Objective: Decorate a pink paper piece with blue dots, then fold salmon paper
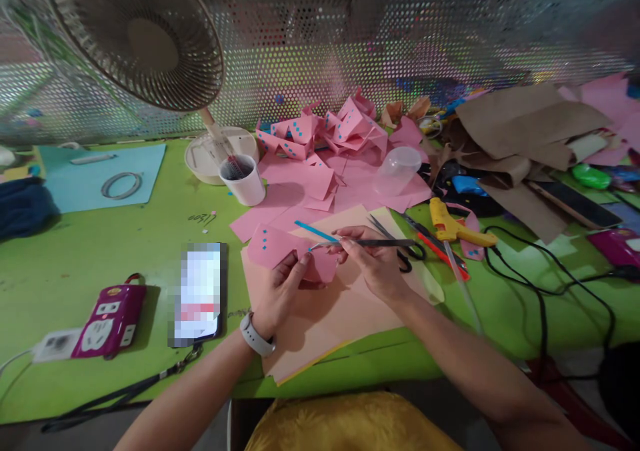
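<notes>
Pinched between the thumb and fingers of my left hand (290,279) is a pink paper piece (273,245) with small blue squares on it. My right hand (367,259) grips a thin dark tool (385,243), whose pale tip touches the pink paper beside my left thumb, at a small blue square. A narrow blue strip (314,229) also runs into the fingers of my right hand. Both hands are above peach-coloured sheets (320,331). Black-handled scissors (404,262) lie partly under the tool and my right hand.
A yellow glue gun (457,227) with black cables lies at the right, near a red cutter (440,254). Folded pink papers (295,137), a clear cup (400,171) and a white cup (244,181) stand behind. A phone (200,294) and a fan (150,44) are at the left.
</notes>
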Demonstrator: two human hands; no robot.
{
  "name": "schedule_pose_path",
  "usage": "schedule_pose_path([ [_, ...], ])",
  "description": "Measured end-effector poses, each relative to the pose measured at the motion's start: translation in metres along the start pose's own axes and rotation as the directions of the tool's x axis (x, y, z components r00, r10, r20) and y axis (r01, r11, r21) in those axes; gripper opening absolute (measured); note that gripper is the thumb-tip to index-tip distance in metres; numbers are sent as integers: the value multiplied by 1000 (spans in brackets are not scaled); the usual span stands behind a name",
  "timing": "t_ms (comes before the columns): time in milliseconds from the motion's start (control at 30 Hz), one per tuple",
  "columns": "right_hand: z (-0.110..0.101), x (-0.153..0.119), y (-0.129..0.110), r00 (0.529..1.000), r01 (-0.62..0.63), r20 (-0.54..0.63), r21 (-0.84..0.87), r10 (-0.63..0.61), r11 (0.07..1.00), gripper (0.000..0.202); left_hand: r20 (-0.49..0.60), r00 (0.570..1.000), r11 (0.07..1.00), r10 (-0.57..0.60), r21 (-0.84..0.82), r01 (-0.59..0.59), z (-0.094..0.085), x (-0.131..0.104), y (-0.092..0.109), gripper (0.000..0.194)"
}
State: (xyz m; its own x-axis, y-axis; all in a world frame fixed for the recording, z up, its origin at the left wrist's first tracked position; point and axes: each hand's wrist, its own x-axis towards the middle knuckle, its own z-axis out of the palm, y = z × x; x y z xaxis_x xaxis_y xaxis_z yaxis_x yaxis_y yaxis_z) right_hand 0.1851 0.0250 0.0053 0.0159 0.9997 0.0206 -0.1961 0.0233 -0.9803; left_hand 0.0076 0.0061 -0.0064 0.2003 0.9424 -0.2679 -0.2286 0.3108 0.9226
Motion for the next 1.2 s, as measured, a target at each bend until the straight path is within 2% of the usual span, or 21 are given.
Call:
schedule_pose_path([
  [467,6,-4,5,999,3,-49,12,-2,1000,25,-25,1000,999,10,-46,-11,5,0,1,50],
  [733,6,-6,2,999,-2,-47,-16,2,1000,26,-34,999,997,-12,-72,10,8,-2,5,45],
  [933,8,-10,3,997,70,-16,-86,-72,994,25,-18,1000,995,-18,-103,16,7,0,3,43],
  [1100,9,-13,6,990,137,-5,-133,-139,982,22,-77,997,986,-10,-166,-3,6,0,-2,37],
  [1200,8,-14,7,988,154,0,-166,-156,974,22,-74,997,985,-3,-171,-10,6,0,-2,36],
])
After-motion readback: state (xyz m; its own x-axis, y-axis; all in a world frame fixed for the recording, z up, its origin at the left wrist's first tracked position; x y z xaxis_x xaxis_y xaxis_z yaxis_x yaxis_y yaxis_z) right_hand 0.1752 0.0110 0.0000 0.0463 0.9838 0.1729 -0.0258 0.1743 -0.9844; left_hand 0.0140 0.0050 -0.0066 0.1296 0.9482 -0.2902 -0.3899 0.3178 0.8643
